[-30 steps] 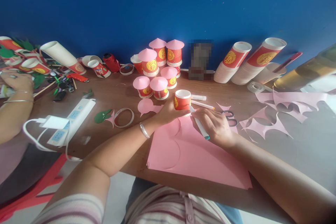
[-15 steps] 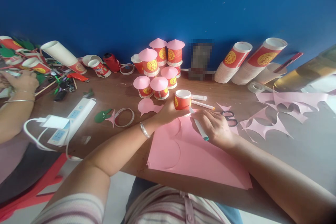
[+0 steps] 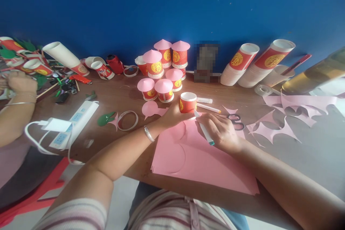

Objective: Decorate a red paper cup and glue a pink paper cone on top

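you wear a broad silver-toned bracelet point(image 3: 148, 134) on your left wrist point(image 3: 156, 128) and a cream top point(image 3: 164, 215) striped in pink, maroon and grey, with a buttoned placket point(image 3: 193, 215); below it shows blue cloth point(image 3: 234, 219), perhaps jeans, mostly hidden.

We are seeing a white power strip point(image 3: 86, 110) lying slantwise on the tabletop point(image 3: 114, 95), a white charger point(image 3: 58, 125) sitting at it; a red chair point(image 3: 54, 177) is showing lower left; amber liquid point(image 3: 304, 75) is glowing at far right; a blue wall point(image 3: 121, 14) is rising behind.
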### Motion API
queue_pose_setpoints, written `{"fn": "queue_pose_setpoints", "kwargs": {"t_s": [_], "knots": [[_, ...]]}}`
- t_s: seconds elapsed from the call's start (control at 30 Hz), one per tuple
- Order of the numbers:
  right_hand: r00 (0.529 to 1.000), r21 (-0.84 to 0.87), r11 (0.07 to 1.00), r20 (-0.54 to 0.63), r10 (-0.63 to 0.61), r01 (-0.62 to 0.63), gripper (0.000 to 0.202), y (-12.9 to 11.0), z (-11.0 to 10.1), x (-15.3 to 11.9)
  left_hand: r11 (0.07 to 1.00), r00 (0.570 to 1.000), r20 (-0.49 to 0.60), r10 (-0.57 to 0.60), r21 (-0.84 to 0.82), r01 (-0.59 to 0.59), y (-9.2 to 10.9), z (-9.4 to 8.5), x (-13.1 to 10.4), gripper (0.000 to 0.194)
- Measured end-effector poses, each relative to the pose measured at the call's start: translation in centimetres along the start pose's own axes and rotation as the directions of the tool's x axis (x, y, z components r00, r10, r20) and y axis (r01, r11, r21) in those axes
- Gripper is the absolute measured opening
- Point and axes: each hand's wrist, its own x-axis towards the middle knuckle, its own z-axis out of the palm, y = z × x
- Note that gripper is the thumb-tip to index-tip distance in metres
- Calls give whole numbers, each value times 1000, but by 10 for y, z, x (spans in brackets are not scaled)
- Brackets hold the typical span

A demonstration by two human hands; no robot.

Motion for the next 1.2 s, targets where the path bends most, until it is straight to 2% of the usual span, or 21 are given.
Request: {"fn": "queue_pose_setpoints", "kwargs": {"t_s": [0.23, 0.37, 0.63, 0.87, 0.97, 1.2], "knots": [[1000, 8, 1000, -4, 18, -18, 34, 1, -3, 2, 998, 998, 22, -59, 6, 59, 3, -2, 1, 31], [1000, -9, 1000, -4, 18, -18, 30, 0, -3, 3, 997, 997, 13, -71, 2, 71, 2, -3, 0, 34], [999, -23, 1000, -39, -10, 9, 25, -2, -3, 5, 1000, 999, 22, -26, 13, 26, 1, -1, 1, 31], [999, -13, 1000, -51, -9, 8, 29, -5, -2, 8, 998, 1000, 24, -10, 55, 9, 4, 0, 1, 41], [999, -24, 1000, -36, -6, 5, 28, -3, -2, 7, 999, 999, 37, 11, 32, -12, 2, 0, 1, 41], [999, 35, 999, 12, 35, -35, 38, -1, -2, 4, 998, 999, 28, -32, 52, 31, 0, 0, 2, 45]]}}
